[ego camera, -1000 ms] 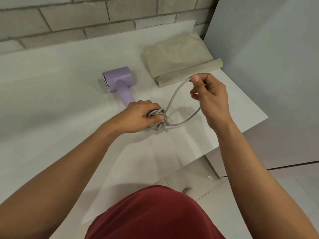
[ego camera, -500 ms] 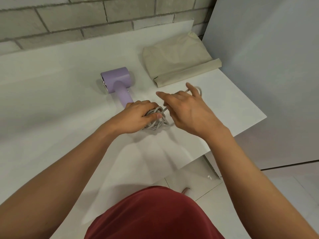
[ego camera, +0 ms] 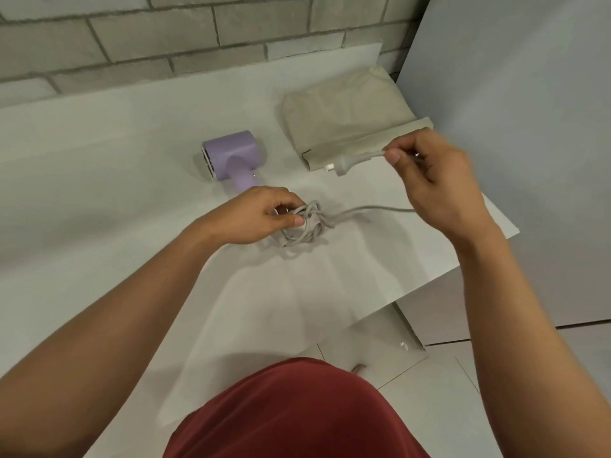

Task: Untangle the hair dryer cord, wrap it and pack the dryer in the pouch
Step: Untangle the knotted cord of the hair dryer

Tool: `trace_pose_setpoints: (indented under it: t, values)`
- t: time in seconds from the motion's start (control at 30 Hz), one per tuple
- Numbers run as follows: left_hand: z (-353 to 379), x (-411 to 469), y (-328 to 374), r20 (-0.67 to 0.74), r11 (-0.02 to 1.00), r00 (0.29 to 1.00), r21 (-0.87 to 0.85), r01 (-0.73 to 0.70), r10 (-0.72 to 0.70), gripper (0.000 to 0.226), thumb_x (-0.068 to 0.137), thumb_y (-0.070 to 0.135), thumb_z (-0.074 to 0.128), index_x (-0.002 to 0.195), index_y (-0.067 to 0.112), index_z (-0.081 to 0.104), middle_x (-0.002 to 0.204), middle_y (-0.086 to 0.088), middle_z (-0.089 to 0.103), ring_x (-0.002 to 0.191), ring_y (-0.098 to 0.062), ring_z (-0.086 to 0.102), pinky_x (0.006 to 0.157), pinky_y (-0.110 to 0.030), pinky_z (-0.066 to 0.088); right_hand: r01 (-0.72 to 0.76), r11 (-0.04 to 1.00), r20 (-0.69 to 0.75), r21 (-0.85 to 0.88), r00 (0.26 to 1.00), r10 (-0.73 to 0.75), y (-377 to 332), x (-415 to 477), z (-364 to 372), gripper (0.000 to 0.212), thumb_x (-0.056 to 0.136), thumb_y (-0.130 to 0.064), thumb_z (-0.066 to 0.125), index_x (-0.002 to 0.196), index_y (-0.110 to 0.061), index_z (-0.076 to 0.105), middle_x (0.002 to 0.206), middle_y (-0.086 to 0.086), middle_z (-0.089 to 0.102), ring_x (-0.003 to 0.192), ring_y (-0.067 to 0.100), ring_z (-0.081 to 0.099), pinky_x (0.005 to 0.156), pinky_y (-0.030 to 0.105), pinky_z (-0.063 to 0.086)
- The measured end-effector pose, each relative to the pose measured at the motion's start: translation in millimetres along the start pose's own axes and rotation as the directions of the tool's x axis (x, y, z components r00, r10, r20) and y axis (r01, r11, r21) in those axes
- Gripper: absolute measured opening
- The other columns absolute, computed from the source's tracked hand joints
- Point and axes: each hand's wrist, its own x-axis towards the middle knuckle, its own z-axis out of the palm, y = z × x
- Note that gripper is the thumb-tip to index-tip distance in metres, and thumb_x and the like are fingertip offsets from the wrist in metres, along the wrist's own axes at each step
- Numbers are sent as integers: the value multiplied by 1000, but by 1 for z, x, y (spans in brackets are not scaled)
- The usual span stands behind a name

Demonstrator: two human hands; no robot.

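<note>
One view only, head cam, looking down at your hands. Your left hand (ego camera: 261, 216) sits on the knotted bundle of cord (ego camera: 309, 226) at mid-table. Its fingers are curled over the bundle w/ the thumb pressing the loops from the near side. The hair dryer (ego camera: 231, 157), lilac, lies just beyond that hand, and the hand hides the lower end of its handle.

Your right hand (ego camera: 436, 183) is raised off the table (ego camera: 99, 200). Thumb and forefinger pinch the cord just behind the plug (ego camera: 344, 165); the other fingers are curled in. The plug points left and overlaps the near edge of the pouch (ego camera: 350, 117) in the picture; can't tell if they touch. One strand runs from the knot to the right and goes out of sight behind your right hand.

The pouch, beige cloth, lies flat at the far right corner, apart from the hair dryer, w/ its near edge folded over.

Bkgd: brick wall (ego camera: 165, 38) at the far side, grey panel (ego camera: 512, 127) at right, tiled floor (ego camera: 463, 391) below the table edge, red garment (ego camera: 291, 414) at bottom.
</note>
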Motion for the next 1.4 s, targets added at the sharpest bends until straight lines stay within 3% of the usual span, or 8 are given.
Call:
trace_pose_setpoints:
  t: [0.3,0.5,0.7,0.8,0.93,1.13,1.27,1.4]
  values:
    - [9,-21,-9,-145,975,976,176,-139,165,23,98,34,69,119,31,76,102,12,67,95,-14,62,86,-34,51,-217,929,302,-299,903,307,76,-1,50,27,109,-22,48,114,-16,73,107,6,60,98,23,57,87,37,46]
    - [5,-31,-5,-146,934,950,274,-229,275,26,97,41,65,119,33,76,100,15,63,92,-13,56,82,-21,44,-164,759,231,-630,894,384,100,-8,80,27,105,-22,50,123,-20,70,127,9,59,116,37,53,98,50,42]
    - [8,-34,-10,-199,882,899,360,-304,391,27,93,27,68,118,27,78,99,7,60,93,-11,45,83,-19,39,-56,988,150,-141,986,77,49,-1,77,25,102,-17,61,123,-13,74,126,4,69,117,24,62,95,22,43]
    - [10,-36,-9,-166,834,875,423,-353,455,28,98,30,62,119,25,78,100,1,62,95,-18,48,82,-23,42,-201,976,349,85,923,160,11,-4,72,28,105,-39,60,125,-26,74,123,-14,71,112,2,62,89,11,44]
    - [10,-41,-11,-140,750,848,554,-361,512,24,98,21,67,118,30,77,110,0,66,102,-27,52,66,-45,54,-401,894,605,199,768,210,-3,-8,76,34,101,-51,61,124,-30,74,114,-13,76,105,7,70,101,26,50]
    - [14,-43,-8,-217,671,782,671,-315,584,41,84,0,79,115,28,79,108,-3,69,99,-25,46,54,-38,52,-535,772,660,343,722,207,-8,-9,75,20,102,-30,66,110,-16,79,108,7,77,75,14,69,91,34,58]
    - [16,-46,-4,-271,852,842,391,-347,467,39,89,18,80,127,26,73,127,-2,55,115,-23,51,87,-43,56,-505,779,515,372,810,280,-12,-15,73,15,102,-23,67,106,-13,78,96,6,79,65,14,66,76,28,57]
    - [11,-43,23,-436,951,898,-300,-79,-63,45,89,35,77,132,24,67,121,4,59,107,-10,65,89,-27,59,-419,819,307,392,899,313,-7,-29,76,14,101,-21,67,107,-17,79,92,-3,78,58,15,67,70,34,56]
